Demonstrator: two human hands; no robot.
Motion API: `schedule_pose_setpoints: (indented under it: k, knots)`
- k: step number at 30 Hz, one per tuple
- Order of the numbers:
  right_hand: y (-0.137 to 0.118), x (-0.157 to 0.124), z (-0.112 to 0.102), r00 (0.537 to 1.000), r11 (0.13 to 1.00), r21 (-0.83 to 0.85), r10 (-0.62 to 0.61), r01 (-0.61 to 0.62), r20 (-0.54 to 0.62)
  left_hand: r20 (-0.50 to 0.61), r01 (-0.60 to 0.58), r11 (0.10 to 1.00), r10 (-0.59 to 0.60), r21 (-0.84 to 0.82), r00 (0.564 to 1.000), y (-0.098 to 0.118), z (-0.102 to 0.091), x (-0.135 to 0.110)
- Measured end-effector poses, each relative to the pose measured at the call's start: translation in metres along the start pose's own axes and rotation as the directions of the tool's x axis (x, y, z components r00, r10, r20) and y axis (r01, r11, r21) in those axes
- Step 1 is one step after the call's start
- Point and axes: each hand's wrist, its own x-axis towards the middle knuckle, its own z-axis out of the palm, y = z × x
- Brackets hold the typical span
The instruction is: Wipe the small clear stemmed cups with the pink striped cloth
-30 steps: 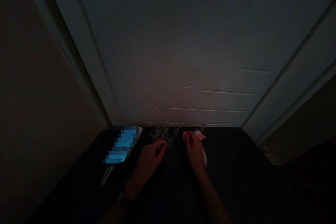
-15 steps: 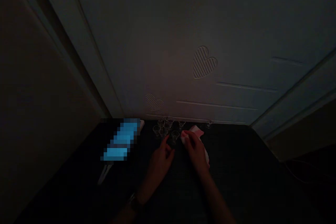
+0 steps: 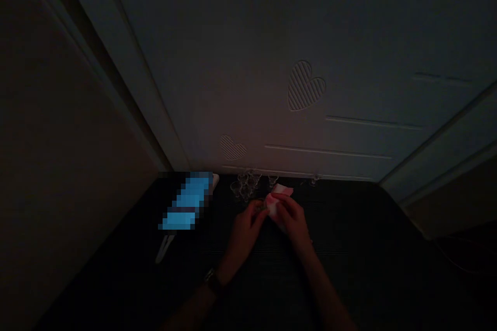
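Observation:
The scene is very dim. My left hand (image 3: 245,231) pinches a small clear glass (image 3: 259,207) and holds it just off the dark table (image 3: 349,248). My right hand (image 3: 292,220) is closed on a pale pink cloth (image 3: 278,195), and the cloth touches the glass. The two hands meet in the middle of the table. Behind them, several small clear glasses (image 3: 244,187) stand in a cluster against the wall. A wristwatch (image 3: 210,280) shows on my left wrist.
A glowing blue screen (image 3: 186,201) lies on the table at the left, with a pale thin object (image 3: 165,248) below it. One lone small glass (image 3: 314,181) stands at the back right. A pale panel with heart patterns (image 3: 305,85) rises behind the table.
My left hand picked a small glass from the cluster and brought it right to the cloth. My right hand shifted slightly left with the cloth. The view tilted a little.

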Motion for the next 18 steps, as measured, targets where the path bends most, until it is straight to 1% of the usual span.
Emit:
schedule_pose_setpoints:
  k: [4, 8, 11, 14, 18]
  knots:
    - [-0.001, -0.001, -0.002, 0.999, 0.995, 0.099, 0.018, -0.021, 0.034, 0.02, -0.025, 0.999, 0.026, -0.019, 0.999, -0.002, -0.006, -0.003]
    - [0.001, 0.0, -0.006, 0.997, 0.983, 0.177, 0.023, -0.037, 0.08, 0.063, -0.036, 0.998, 0.039, -0.047, 0.997, -0.004, -0.003, -0.006]
    - [0.002, 0.001, -0.006, 0.991, 0.979, 0.2, 0.017, -0.043, 0.132, 0.094, -0.028, 0.997, 0.035, -0.073, 0.995, -0.008, 0.0, -0.007]
    - [0.002, 0.001, -0.003, 0.986, 0.978, 0.207, -0.006, -0.029, 0.169, 0.097, -0.027, 0.996, 0.036, -0.084, 0.995, -0.013, 0.001, -0.006]
    - [0.007, 0.004, 0.001, 0.989, 0.977, 0.214, -0.015, -0.017, 0.149, 0.084, -0.04, 0.998, 0.044, -0.047, 0.995, -0.015, -0.003, -0.004]
